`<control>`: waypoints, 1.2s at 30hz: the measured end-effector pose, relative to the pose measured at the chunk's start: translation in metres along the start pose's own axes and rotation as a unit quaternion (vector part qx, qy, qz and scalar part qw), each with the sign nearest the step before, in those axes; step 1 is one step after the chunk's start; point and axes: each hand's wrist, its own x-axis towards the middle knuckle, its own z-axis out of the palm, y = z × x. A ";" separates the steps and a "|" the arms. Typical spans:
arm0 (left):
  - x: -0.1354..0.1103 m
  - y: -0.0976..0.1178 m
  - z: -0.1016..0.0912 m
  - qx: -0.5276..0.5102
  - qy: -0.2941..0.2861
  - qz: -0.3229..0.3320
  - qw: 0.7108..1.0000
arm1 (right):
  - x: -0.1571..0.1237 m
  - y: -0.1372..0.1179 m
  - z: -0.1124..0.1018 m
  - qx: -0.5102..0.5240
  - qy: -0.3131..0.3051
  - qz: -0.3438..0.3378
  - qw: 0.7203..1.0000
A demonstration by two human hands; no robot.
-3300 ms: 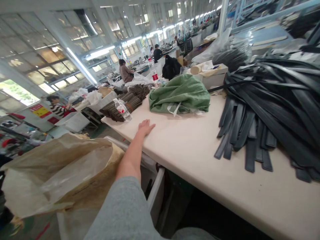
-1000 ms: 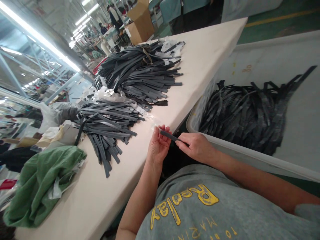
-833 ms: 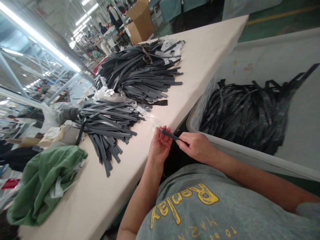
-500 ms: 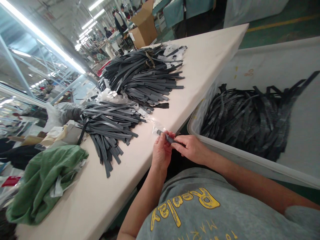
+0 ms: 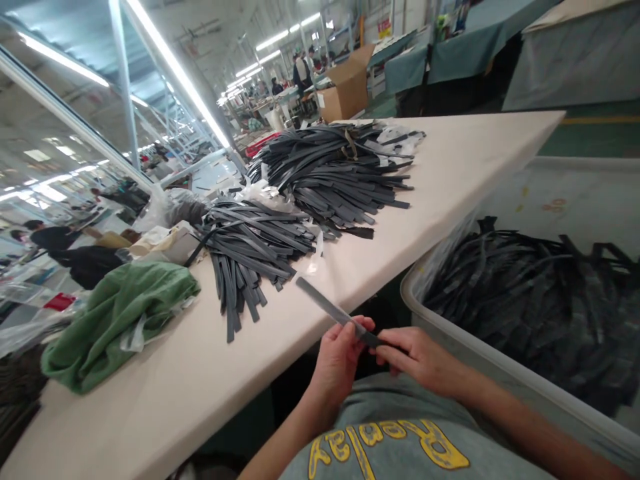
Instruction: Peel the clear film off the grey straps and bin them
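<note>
A dark grey fabric strip (image 5: 324, 305) runs between both hands, its flat end sticking out over the table edge. My left hand (image 5: 341, 353) pinches it around the middle with thumb and fingers. Close beside it, my right hand (image 5: 417, 357) grips the strip farther along, and the part beyond those fingers is hidden. On the table ahead lies a spread bunch of grey strips (image 5: 255, 243), with a larger pile of strips (image 5: 340, 173) behind it. A small piece of clear plastic (image 5: 316, 253) rests near the bunch.
The pale table (image 5: 200, 400) slants across the view. To the right stands a white bin (image 5: 450, 327) holding many dark strips (image 5: 530, 313). Green cloth (image 5: 120, 313) lies at the table's left. A cardboard box (image 5: 347, 87) and people are farther back.
More of the strip now sticks out past my left hand toward the table. The view has turned and tilted, so the table and hands sit differently. Both hands still grip the strip.
</note>
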 end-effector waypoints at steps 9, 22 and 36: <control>-0.067 0.007 -0.062 -0.046 0.079 0.008 0.996 | 0.034 -0.033 0.027 -0.079 -0.180 -0.065 0.978; -0.161 -0.005 -0.125 -0.273 0.371 0.011 0.887 | 0.107 -0.087 0.120 -0.139 -0.475 -0.095 0.864; -0.118 0.000 -0.134 -0.397 0.299 -0.018 0.867 | 0.121 -0.088 0.150 -0.397 -0.353 -0.166 0.831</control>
